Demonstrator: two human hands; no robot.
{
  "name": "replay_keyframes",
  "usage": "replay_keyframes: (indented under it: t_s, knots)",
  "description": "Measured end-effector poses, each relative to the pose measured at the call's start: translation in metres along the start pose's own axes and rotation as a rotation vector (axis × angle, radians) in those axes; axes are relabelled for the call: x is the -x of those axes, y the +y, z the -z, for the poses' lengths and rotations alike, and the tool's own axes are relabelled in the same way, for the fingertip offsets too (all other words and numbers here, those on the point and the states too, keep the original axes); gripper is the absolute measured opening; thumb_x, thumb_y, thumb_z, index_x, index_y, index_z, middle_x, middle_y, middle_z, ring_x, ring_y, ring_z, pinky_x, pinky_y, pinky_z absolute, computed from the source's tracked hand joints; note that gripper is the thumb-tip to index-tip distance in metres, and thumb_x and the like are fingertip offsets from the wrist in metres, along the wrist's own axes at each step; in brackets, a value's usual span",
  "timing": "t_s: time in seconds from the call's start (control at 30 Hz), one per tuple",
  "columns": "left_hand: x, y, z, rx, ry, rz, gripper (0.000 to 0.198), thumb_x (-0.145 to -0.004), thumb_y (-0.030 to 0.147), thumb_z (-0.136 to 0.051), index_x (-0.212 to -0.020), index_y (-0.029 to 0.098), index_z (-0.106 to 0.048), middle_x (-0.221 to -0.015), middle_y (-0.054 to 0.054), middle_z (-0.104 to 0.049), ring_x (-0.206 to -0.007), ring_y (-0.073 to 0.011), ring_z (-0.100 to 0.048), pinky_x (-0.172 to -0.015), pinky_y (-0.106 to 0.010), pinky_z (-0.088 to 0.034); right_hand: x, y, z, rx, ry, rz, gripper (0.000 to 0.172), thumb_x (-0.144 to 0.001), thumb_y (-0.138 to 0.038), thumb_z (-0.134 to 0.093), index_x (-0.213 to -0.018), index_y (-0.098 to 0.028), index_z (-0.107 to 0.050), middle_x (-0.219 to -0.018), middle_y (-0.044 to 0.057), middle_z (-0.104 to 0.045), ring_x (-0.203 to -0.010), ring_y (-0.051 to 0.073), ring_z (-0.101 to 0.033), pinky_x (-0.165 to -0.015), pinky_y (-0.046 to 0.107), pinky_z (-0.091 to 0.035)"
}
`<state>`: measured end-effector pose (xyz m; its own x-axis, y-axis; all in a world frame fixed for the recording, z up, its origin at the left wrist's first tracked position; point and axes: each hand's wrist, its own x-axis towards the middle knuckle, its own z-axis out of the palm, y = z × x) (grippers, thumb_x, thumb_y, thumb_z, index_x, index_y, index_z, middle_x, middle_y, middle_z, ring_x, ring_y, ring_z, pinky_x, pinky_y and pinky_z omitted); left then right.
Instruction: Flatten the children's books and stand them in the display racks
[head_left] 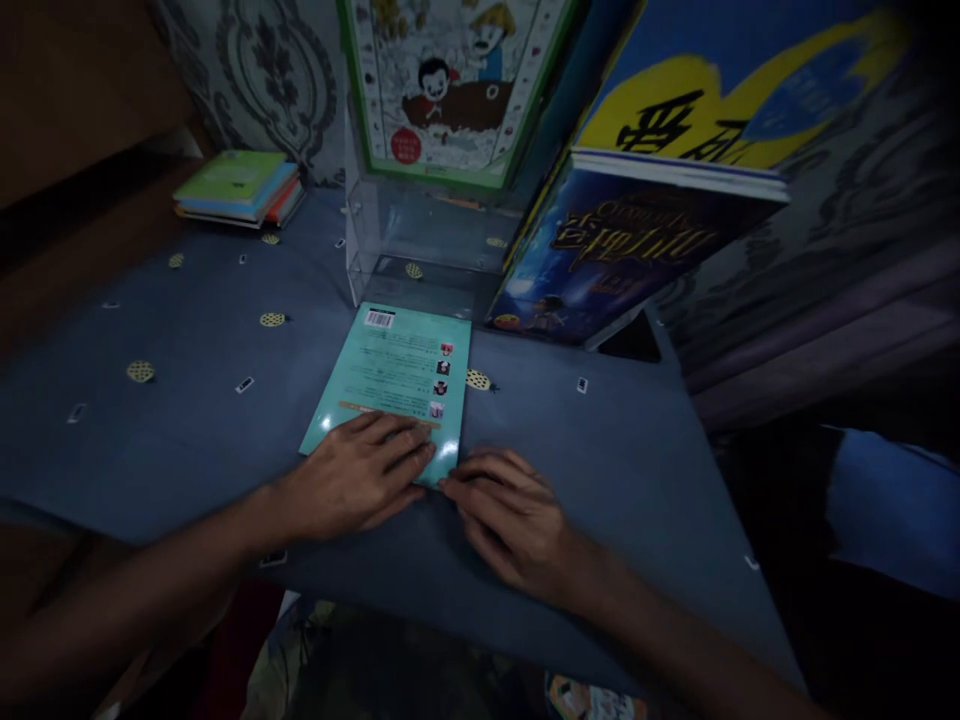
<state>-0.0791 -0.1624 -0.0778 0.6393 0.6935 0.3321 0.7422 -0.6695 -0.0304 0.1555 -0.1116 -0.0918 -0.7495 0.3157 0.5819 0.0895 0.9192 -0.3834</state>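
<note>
A teal book (397,350) lies on the table, its barcode at the far end and a column of small portraits down its right side. Across its near part rests my left hand (367,470), palm down with the fingers stretched out. My right hand (510,510) is at the book's near right corner, fingers curled and thumb and fingertips closed on that corner. The underside of the book is hidden.
Behind the book stands a clear acrylic rack (427,285) holding a green-edged picture book (457,90). To its right are a dark blue book (600,245) and a blue-and-yellow one (720,90). A small book stack (236,190) sits far left on the patterned tablecloth (202,450).
</note>
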Motion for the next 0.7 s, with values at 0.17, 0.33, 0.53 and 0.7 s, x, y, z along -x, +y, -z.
replay_keyframes:
  t_s: [0.17, 0.33, 0.53, 0.7]
  knots:
    - [0.003, 0.001, -0.001, 0.051, -0.011, 0.031, 0.034, -0.099, 0.029, -0.059, -0.129, 0.012, -0.062, -0.128, -0.014, -0.071, -0.122, -0.0278, -0.064, -0.098, -0.044, -0.055, 0.0, 0.0, 0.0, -0.022, 0.002, -0.005, 0.042, -0.092, -0.004, -0.052, -0.13, -0.019, -0.063, -0.079, 0.004, -0.073, -0.087, 0.022, -0.07, -0.081, 0.039, -0.061]
    - [0.003, 0.001, -0.002, 0.058, -0.003, 0.039, 0.037, -0.098, 0.031, -0.061, -0.129, 0.012, -0.062, -0.127, -0.013, -0.07, -0.12, -0.027, -0.063, -0.098, -0.043, -0.053, -0.004, -0.002, 0.002, -0.038, 0.016, 0.012, 0.044, -0.093, -0.004, -0.05, -0.133, -0.021, -0.061, -0.084, 0.006, -0.075, -0.085, 0.022, -0.072, -0.078, 0.038, -0.063]
    - [0.002, -0.004, 0.0, 0.13, 0.014, 0.068, 0.032, -0.1, 0.032, -0.058, -0.126, 0.013, -0.063, -0.13, -0.011, -0.069, -0.118, -0.024, -0.064, -0.096, -0.039, -0.049, -0.007, -0.002, 0.001, -0.082, 0.004, 0.019, 0.046, -0.093, -0.002, -0.048, -0.134, -0.02, -0.06, -0.084, 0.007, -0.076, -0.083, 0.023, -0.072, -0.073, 0.037, -0.064]
    - [-0.006, -0.012, 0.003, 0.156, -0.075, 0.097, 0.035, -0.102, 0.033, -0.055, -0.132, 0.017, -0.061, -0.134, -0.011, -0.067, -0.12, -0.0231, -0.063, -0.095, -0.038, -0.046, -0.005, -0.003, 0.001, -0.081, -0.026, -0.016, 0.041, -0.093, -0.003, -0.049, -0.129, -0.019, -0.061, -0.083, 0.007, -0.073, -0.085, 0.023, -0.071, -0.072, 0.036, -0.064]
